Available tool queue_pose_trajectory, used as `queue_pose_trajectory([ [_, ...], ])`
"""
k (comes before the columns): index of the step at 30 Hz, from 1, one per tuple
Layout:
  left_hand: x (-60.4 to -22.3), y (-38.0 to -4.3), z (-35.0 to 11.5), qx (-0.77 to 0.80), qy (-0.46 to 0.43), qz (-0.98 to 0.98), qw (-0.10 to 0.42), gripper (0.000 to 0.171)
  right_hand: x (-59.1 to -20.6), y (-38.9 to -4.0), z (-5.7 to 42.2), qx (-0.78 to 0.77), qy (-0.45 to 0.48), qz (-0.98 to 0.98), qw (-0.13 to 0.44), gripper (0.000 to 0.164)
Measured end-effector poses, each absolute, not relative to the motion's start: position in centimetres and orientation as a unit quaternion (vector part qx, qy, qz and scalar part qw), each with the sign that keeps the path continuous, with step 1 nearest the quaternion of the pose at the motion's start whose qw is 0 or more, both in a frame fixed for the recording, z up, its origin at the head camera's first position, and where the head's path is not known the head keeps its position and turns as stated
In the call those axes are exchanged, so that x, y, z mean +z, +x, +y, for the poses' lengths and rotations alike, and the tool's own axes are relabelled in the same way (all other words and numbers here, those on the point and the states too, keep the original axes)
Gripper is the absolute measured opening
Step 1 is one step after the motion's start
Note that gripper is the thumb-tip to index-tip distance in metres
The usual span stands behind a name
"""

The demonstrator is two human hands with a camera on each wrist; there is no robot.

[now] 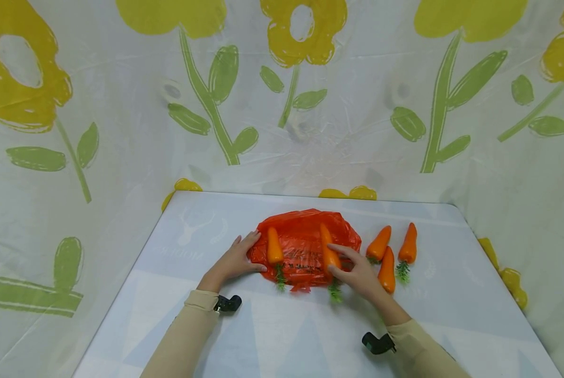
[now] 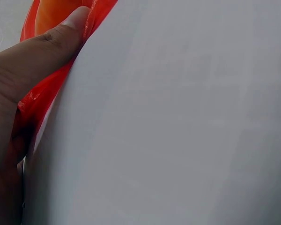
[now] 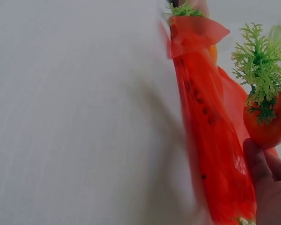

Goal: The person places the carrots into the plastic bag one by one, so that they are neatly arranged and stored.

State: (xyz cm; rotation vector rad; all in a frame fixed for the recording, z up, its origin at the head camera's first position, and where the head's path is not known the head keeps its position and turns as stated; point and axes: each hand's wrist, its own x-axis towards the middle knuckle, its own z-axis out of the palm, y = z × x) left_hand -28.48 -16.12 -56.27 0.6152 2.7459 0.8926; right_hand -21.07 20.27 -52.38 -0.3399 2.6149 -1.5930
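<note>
A red plastic bag (image 1: 298, 244) lies flat on the table with a carrot (image 1: 274, 248) on its left part, green top toward me. My left hand (image 1: 235, 258) rests at the bag's left edge, fingers and thumb spread apart; in the left wrist view its thumb (image 2: 47, 51) lies against the red plastic. Over the right part of the bag, my right hand (image 1: 357, 270) holds a second carrot (image 1: 326, 244) between thumb and fingers. The right wrist view shows this carrot's thick end (image 3: 264, 126) and leafy green top (image 3: 260, 65) close up.
Right of the bag lie three more carrots: one near the bag (image 1: 379, 241), one partly behind my right wrist (image 1: 387, 270) and one farther right (image 1: 408, 244). A flower-patterned curtain (image 1: 348, 142) surrounds the white and pale-blue table (image 1: 282, 336) at the back and sides.
</note>
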Motion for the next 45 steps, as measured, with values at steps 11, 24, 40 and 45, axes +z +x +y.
queue_pose_trajectory([
  [11, -56.0, -28.2, -16.0, 0.300, 0.204, 0.927, 0.090, 0.106, -52.7, -21.6, 18.7, -0.528, -0.102, 0.842, 0.038, 0.055],
  [24, -55.8, -28.1, -15.9, 0.305, 0.199, 0.927, 0.091, 0.106, -53.0, -22.2, 17.4, -0.526, -0.092, 0.844, 0.046, 0.055],
  [40, -55.6, -27.9, -15.9, 0.317, 0.202, 0.923, 0.090, 0.105, -53.6, -23.2, 15.6, -0.546, -0.111, 0.828, 0.057, 0.054],
  [45, -55.6, -27.9, -15.9, 0.314, 0.206, 0.923, 0.089, 0.105, -53.8, -23.5, 14.8, -0.551, -0.110, 0.825, 0.064, 0.053],
])
